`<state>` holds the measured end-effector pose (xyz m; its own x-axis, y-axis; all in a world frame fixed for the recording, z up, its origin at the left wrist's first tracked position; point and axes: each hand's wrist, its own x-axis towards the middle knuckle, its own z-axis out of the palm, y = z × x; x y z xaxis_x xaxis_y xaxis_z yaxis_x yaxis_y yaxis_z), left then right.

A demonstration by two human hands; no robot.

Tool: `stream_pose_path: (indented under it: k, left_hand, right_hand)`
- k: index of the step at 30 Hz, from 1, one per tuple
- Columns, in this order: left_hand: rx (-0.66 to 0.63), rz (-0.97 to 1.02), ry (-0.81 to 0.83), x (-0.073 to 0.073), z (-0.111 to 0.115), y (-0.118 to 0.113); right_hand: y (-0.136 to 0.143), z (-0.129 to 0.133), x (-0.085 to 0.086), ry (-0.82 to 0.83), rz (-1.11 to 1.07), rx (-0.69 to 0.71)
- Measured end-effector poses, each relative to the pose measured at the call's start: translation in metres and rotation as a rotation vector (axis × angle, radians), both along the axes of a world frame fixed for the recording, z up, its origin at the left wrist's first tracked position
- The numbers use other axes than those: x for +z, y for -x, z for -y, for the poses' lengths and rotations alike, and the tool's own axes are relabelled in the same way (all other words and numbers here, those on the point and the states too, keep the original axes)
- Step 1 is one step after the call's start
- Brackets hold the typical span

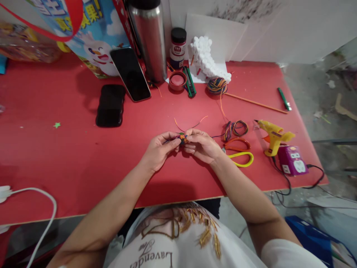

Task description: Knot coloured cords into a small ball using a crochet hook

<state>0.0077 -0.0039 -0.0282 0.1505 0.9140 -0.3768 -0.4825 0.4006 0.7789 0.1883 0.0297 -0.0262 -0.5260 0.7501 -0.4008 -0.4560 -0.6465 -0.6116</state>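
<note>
Both hands meet near the middle of the red table (117,163). My left hand (163,149) pinches a small multicoloured knotted cord piece (183,139) from the left. On its right side, my right hand (202,144) has its fingers closed on the same piece. Two loose thread ends stick up behind it. One strand runs right from my right hand toward a looped bundle of cord (235,129). A multicoloured yarn ball (216,86) lies farther back, joined to the bundle by an orange strand.
Scissors (242,159) with red and yellow handles lie right of my right hand. Beyond are a yellow glue gun (273,137) and purple power box (292,160). Two phones (110,105), a steel bottle (150,41), a green cutter (189,82) and a thin stick (256,103) lie farther back.
</note>
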Motion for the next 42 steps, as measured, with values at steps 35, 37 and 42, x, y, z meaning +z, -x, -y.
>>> stream_pose_path:
  k: [35,37,42]
  left_hand:
    - [0.027,-0.143,-0.186,0.051,0.002,0.022]
    - [0.091,-0.108,-0.248,0.061,0.002,0.026]
    - [0.285,-0.303,-0.403,0.058,-0.002,0.041]
  right_hand:
    - [-0.017,-0.004,0.0,-0.508,0.401,-0.19]
    - [-0.015,-0.005,0.001,-0.369,0.25,-0.17]
    - [-0.012,-0.001,0.007,-0.142,0.054,-0.087]
